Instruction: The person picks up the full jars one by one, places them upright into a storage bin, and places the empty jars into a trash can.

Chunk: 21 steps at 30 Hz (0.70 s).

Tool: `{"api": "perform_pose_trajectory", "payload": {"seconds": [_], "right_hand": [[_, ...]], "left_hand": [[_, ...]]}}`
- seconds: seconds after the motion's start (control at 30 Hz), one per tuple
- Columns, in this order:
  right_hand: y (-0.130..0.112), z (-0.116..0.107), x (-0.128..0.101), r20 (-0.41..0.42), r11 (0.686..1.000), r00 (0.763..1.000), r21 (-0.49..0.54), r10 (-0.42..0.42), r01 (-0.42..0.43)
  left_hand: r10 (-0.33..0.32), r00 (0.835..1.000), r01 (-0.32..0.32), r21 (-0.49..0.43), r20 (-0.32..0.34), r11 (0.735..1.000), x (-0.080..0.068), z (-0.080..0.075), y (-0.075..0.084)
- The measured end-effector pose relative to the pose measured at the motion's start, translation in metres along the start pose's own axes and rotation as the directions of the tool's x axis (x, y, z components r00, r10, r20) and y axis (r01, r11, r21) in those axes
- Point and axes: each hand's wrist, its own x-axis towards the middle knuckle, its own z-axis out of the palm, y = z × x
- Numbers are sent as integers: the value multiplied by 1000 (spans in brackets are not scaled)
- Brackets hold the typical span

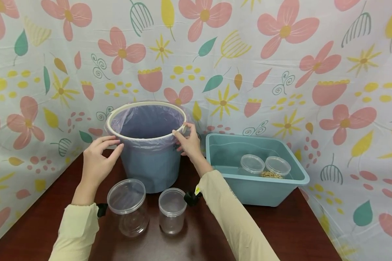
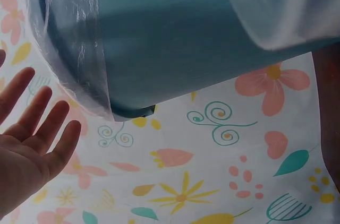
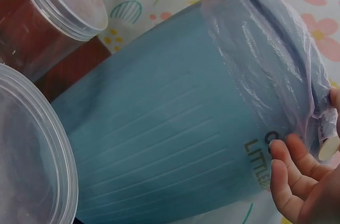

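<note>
A blue bin (image 1: 148, 163) stands at the back of the brown table, lined with a thin plastic bag (image 1: 150, 121) that folds over its top. A cream ring (image 1: 143, 105) sits on the rim over the bag. My right hand (image 1: 184, 136) pinches this ring at the rim's right side; the right wrist view shows the fingers (image 3: 303, 181) curled by the ring (image 3: 328, 148) and bag edge (image 3: 265, 49). My left hand (image 1: 112, 143) hovers just left of the bin, fingers relaxed. In the left wrist view the left hand (image 2: 32, 134) is spread, apart from the bin (image 2: 186, 38).
Two clear lidded jars stand in front of the bin, a larger one (image 1: 128, 206) and a smaller one (image 1: 172, 210). A teal basin (image 1: 248, 188) to the right holds two more lidded jars (image 1: 252, 165), one (image 1: 277, 167) with soybeans. Floral cloth walls surround the table.
</note>
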Motion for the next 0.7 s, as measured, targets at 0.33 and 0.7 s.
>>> {"api": "perform_pose_trajectory", "payload": {"seconds": [0.33,0.7], "right_hand": [[0,-1,0,4,1000,1000,1,2,-2],[-1,-1,-1,1,1000,1000,1,1,-1]], "left_hand": [[0,997,-2,25,76,1000,-26,-6,3],[-13,994,12,10,104,1000,-57,-5,4]]}}
